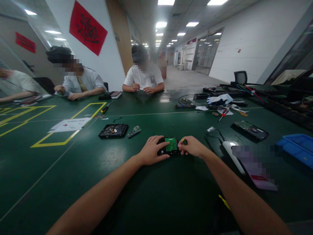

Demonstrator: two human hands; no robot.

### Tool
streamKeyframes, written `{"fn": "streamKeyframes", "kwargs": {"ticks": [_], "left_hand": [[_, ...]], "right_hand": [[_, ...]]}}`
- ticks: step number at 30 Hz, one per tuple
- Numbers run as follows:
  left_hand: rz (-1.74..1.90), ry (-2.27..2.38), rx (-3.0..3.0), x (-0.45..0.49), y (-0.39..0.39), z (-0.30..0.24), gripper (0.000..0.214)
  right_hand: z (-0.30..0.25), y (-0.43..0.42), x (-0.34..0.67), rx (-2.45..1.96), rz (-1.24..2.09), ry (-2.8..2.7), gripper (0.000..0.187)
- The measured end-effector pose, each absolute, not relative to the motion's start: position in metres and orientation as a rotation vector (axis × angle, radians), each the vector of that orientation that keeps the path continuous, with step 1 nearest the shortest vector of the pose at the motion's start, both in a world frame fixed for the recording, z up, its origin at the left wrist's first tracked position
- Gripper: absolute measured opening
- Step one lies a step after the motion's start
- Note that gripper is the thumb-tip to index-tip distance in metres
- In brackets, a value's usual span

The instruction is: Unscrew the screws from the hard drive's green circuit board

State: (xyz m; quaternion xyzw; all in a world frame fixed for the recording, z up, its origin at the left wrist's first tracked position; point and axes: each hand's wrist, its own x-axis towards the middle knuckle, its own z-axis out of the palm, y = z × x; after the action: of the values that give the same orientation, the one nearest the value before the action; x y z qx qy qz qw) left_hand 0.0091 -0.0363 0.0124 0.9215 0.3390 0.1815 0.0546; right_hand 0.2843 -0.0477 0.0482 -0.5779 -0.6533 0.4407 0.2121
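Observation:
A black hard drive (169,146) with a green circuit board on top lies on the green table (156,195) in front of me. My left hand (152,150) grips its left side, fingers wrapped over the edge. My right hand (193,146) is closed round a small black-handled tool (185,141), likely a screwdriver, held at the drive's right edge.
Another opened drive (113,130) and a loose circuit board (134,131) lie to the left, a third drive (249,129) to the right. A blue tray (297,147) sits far right. Tools and cables clutter the back right. Three people sit across the table. Yellow tape outlines a paper sheet (69,124).

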Motion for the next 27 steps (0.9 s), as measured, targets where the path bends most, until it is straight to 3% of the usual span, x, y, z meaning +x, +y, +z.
{"fn": "streamKeyframes", "kwargs": {"ticks": [8,27], "left_hand": [[0.537,1.028,2.778,0.008,-0.036,0.014,0.070],[0.564,1.018,2.784,0.008,-0.034,0.011,0.070]], "right_hand": [[0.063,-0.053,0.278,-1.584,0.745,-2.057,0.008],[0.052,-0.053,0.270,-1.627,0.835,-2.068,0.011]]}}
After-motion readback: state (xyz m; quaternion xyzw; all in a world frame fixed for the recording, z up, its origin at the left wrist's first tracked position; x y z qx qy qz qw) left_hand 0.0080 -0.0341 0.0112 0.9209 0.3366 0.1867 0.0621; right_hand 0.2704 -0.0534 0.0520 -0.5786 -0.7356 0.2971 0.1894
